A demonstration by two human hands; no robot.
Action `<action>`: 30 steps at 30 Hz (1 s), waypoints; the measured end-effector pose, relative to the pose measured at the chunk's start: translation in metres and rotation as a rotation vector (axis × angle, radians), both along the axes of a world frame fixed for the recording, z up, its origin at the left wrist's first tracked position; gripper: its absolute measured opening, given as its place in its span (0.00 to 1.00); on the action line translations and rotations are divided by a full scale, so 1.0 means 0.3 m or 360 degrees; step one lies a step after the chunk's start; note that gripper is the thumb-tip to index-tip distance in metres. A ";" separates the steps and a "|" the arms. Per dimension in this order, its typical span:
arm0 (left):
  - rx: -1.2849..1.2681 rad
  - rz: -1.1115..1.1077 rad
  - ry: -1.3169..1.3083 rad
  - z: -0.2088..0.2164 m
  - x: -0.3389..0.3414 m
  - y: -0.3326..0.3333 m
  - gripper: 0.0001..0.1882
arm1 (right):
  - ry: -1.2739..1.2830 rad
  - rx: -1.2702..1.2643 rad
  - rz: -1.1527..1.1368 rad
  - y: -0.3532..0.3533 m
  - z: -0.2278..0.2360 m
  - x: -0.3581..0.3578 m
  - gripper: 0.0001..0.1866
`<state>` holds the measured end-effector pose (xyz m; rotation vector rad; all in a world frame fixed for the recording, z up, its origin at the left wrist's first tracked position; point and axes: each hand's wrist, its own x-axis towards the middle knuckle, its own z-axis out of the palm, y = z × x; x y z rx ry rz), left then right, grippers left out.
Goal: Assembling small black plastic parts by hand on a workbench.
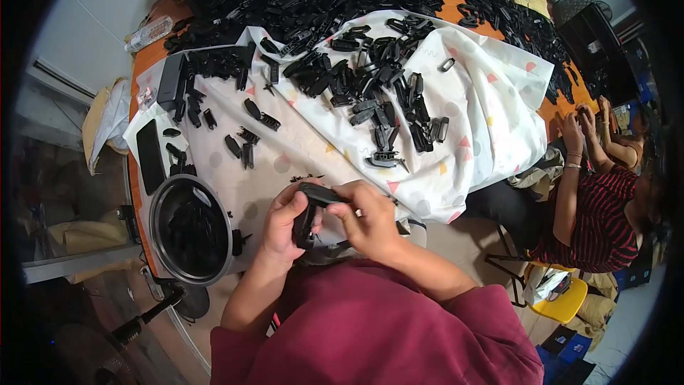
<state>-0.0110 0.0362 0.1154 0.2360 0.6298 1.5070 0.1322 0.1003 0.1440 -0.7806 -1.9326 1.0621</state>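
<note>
In front of my chest, my left hand [283, 224] is closed round a dark, elongated black plastic part [305, 228]. A second black plastic piece [320, 193] lies across the top of it, its left end against my left fingers. My right hand [368, 219] pinches that piece's right end between thumb and fingers. Whether the two pieces are joined is unclear. Just beyond my hands, a few small black parts [306, 179] lie on the white patterned cloth [285, 139]. To the left stands a round metal bowl [158, 239] with black parts inside.
A large heap of black parts [370, 68] covers the cloth, with more piled behind it. At the left are a phone-like black slab [149, 157], a dark box [172, 80] and a plastic bottle [151, 33]. A person in a striped shirt [595, 217] works at the right.
</note>
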 end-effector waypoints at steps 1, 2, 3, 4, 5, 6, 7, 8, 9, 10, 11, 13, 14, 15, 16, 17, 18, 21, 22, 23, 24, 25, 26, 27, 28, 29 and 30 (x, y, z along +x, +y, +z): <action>-0.0003 0.0030 -0.0024 -0.002 -0.006 -0.017 0.17 | -0.0042 -0.0087 0.0024 -0.007 -0.002 -0.017 0.09; -0.0010 0.0026 -0.0020 0.000 -0.004 -0.026 0.17 | -0.0084 -0.0175 0.0047 -0.011 -0.004 -0.026 0.09; -0.0032 0.0168 0.0278 0.011 0.003 -0.031 0.17 | -0.0080 -0.0183 0.0042 -0.010 -0.013 -0.029 0.09; -0.0057 0.0324 0.0581 0.023 0.012 -0.040 0.17 | 0.0060 -0.0654 0.0189 -0.007 -0.025 -0.034 0.09; -0.0053 0.0423 0.0611 0.028 0.028 -0.045 0.18 | 0.0200 -0.1125 0.0334 -0.003 -0.028 -0.038 0.09; -0.0062 0.0427 0.0616 0.028 0.035 -0.045 0.18 | 0.0203 -0.1133 0.0341 0.000 -0.019 -0.037 0.09; -0.0032 0.0407 0.0576 0.026 0.040 -0.045 0.18 | 0.0172 -0.0969 0.0341 0.002 0.006 -0.033 0.09; -0.0001 0.0387 0.0534 0.026 0.038 -0.044 0.19 | 0.0142 -0.0805 0.0339 0.003 0.019 -0.025 0.10; 0.0063 0.0307 0.0548 0.027 0.029 -0.040 0.19 | 0.0135 -0.0688 0.0338 0.004 -0.003 -0.014 0.11; 0.0061 0.0311 0.0547 0.030 0.025 -0.037 0.19 | 0.0134 -0.0690 0.0342 0.009 0.004 -0.008 0.11; 0.0058 0.0245 0.0471 0.035 0.021 -0.037 0.19 | 0.0202 -0.0782 0.0390 0.015 0.014 -0.005 0.11; 0.0059 0.0171 0.0397 0.056 0.013 -0.041 0.19 | 0.0183 -0.0992 0.0481 0.043 -0.004 0.002 0.11; -0.0074 0.0224 0.0523 0.080 0.003 -0.048 0.17 | 0.0183 -0.0992 0.0476 0.074 -0.004 0.007 0.11; -0.0208 0.0278 0.0649 0.091 -0.011 -0.060 0.16 | -0.0113 -0.0855 0.0542 0.115 -0.003 0.016 0.09; -0.0381 0.0601 0.1262 0.066 -0.050 -0.088 0.13 | -0.0408 -0.0714 0.0599 0.159 -0.002 0.033 0.08; -0.0376 0.0929 0.1838 0.073 -0.100 -0.106 0.12 | -0.0669 -0.0331 0.0214 0.207 -0.033 0.070 0.08; -0.0853 0.0990 0.2255 0.105 -0.173 -0.138 0.13 | -0.0910 0.0058 -0.0160 0.259 -0.075 0.113 0.09; -0.1103 0.1016 0.3176 0.135 -0.338 -0.224 0.15 | -0.1139 0.0629 -0.0326 0.383 -0.102 0.187 0.10; -0.1327 0.0870 0.3096 0.130 -0.356 -0.233 0.16 | -0.1222 0.0756 -0.0292 0.402 -0.103 0.193 0.09; -0.1325 0.0870 0.3101 0.117 -0.359 -0.232 0.16 | -0.1298 0.0789 -0.0210 0.411 -0.105 0.190 0.10; -0.1193 0.0841 0.3596 0.098 -0.360 -0.227 0.18 | -0.1297 0.0786 -0.0216 0.411 -0.114 0.186 0.10; -0.1012 0.0796 0.4079 0.079 -0.359 -0.209 0.19 | -0.1318 0.0871 -0.0167 0.415 -0.130 0.184 0.10; -0.0899 0.0831 0.4147 0.105 -0.302 -0.160 0.20 | -0.1337 0.0954 -0.0108 0.416 -0.141 0.185 0.10; -0.0537 0.0781 0.4068 0.086 -0.283 -0.112 0.19 | -0.1327 0.1024 -0.0111 0.419 -0.144 0.192 0.10; -0.0113 0.0823 0.3811 0.097 -0.209 -0.037 0.17 | -0.1322 0.1020 -0.0108 0.413 -0.140 0.193 0.10; 0.0121 0.0737 0.3446 0.055 -0.141 0.025 0.12 | -0.1321 0.0848 -0.0177 0.402 -0.117 0.185 0.10; 0.0185 0.0511 0.3096 0.048 -0.036 0.079 0.08 | -0.1335 0.0668 -0.0254 0.396 -0.119 0.188 0.10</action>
